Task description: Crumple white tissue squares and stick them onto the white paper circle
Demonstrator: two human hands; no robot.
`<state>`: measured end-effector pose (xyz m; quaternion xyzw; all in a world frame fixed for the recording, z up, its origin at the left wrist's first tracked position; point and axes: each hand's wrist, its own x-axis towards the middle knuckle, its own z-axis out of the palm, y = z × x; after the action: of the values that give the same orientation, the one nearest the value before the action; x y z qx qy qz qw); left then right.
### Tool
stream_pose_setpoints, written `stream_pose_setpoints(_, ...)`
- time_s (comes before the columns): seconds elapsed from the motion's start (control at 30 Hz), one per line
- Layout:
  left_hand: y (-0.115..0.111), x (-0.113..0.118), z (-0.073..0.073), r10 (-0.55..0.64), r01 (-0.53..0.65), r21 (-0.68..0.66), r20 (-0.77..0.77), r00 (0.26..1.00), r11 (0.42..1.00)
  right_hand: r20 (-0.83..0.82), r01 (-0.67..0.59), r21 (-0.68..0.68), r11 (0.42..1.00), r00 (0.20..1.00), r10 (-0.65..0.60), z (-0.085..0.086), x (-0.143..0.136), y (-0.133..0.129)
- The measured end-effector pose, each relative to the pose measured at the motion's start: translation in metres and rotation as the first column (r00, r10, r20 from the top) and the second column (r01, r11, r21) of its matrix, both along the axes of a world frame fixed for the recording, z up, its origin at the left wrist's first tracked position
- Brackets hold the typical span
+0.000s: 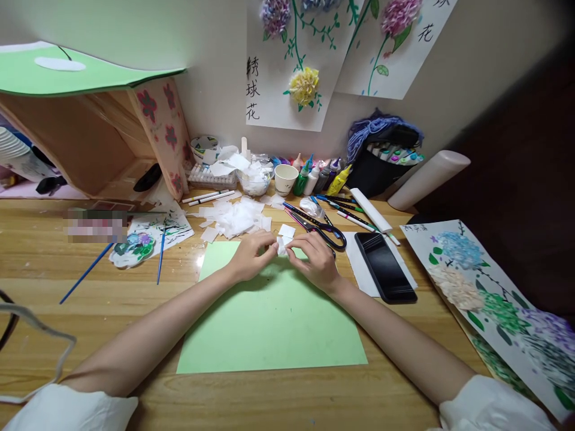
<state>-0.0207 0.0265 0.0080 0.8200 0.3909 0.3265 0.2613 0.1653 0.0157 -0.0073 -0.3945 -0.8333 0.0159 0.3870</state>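
Between my two hands is a small piece of white tissue paper [282,245], pinched from both sides. My left hand [252,256] has its fingertips closed on the paper's left edge, and my right hand [315,258] grips its right edge. Both hands are over the top part of a light green sheet [278,329] lying flat on the wooden table. Just beyond the fingertips lies a white paper square [286,230]. A heap of similar white squares [240,216] spreads to the left of it. Black-handled scissors [332,234] lie right behind my right hand.
Paint bottles [309,179], a paper cup [286,179] and a bowl of white scraps [255,179] line the wall. A phone [385,266] rests at right, near flower artwork [498,311]. Paintbrushes [160,257] and a paint-smeared palette [133,248] lie at left.
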Motion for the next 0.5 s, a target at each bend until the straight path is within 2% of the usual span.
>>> stream_pose_setpoints(0.23,-0.0010,0.0002,0.0003,-0.006,0.006,0.000,0.015,1.000,1.000,-0.027,-0.009,0.076,0.997,1.000,0.011,0.0008,-0.0001,0.0001)
stream_pose_setpoints(0.37,-0.0007,0.0008,-0.0008,0.017,-0.017,0.000,0.007,1.000,1.000,-0.032,0.012,0.028,1.000,0.999,-0.011,0.0013,-0.0010,-0.0007)
stream_pose_setpoints(0.5,0.0007,0.0011,-0.0030,0.082,-0.082,-0.023,0.014,0.997,0.996,-0.094,0.095,-0.014,0.995,0.991,-0.096,0.0040,-0.0012,-0.0014)
